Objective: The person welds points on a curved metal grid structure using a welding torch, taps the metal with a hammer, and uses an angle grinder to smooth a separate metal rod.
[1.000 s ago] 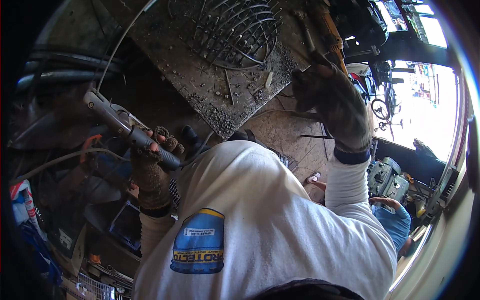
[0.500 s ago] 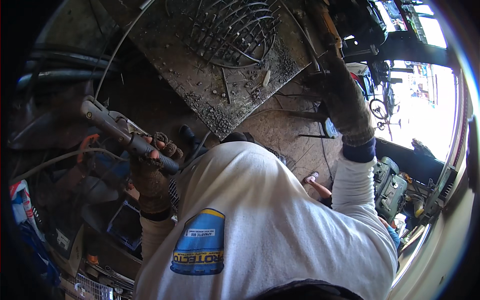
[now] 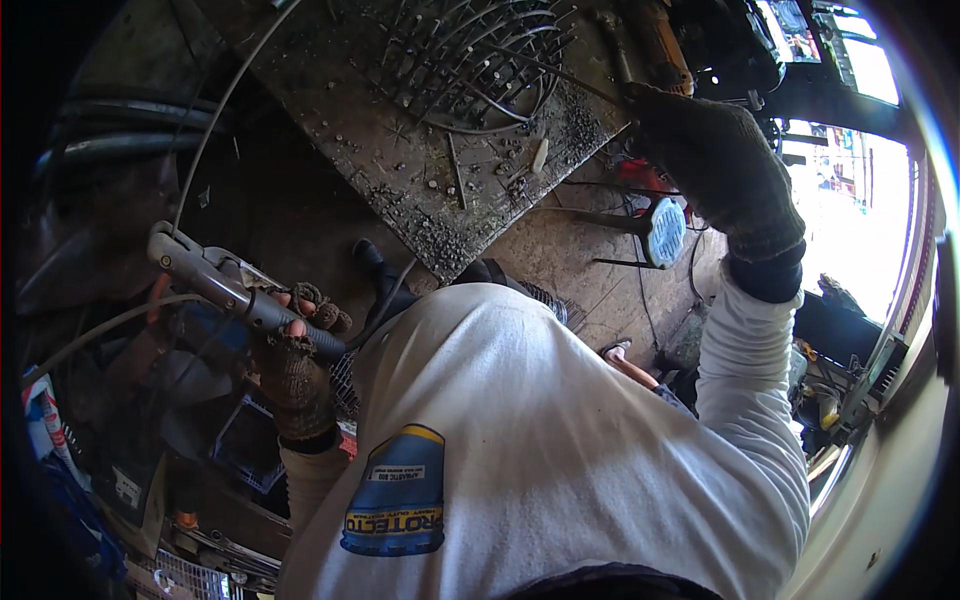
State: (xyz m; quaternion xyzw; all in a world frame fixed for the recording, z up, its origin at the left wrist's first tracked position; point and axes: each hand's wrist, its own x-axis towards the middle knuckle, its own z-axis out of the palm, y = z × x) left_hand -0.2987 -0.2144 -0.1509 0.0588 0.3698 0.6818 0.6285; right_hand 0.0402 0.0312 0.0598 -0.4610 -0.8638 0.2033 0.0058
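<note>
My left hand (image 3: 300,365), in a brown knit glove with bare fingertips, is wrapped round a grey welding electrode holder (image 3: 215,283). A long thin electrode (image 3: 213,125) rises from the holder's jaw, apart from the table. My right hand (image 3: 705,150), in a dark knit glove, is closed by the right corner of a metal table (image 3: 370,170). From its fingers a thin metal rod (image 3: 575,80) slants over the table; the fingertips are partly hidden. Beyond it lies a rounded openwork frame of bent metal bars (image 3: 480,85).
Metal bits and a short rod (image 3: 457,170) litter the table's near corner. An orange tool (image 3: 668,45) lies beyond my right hand. Below are a light blue round-topped stool (image 3: 667,232) and another person's leg (image 3: 632,368). A cable (image 3: 110,320) runs at the left.
My right hand has drawn back toward me and to the right, and a thin rod now shows in it. The left hand with the electrode holder has shifted slightly.
</note>
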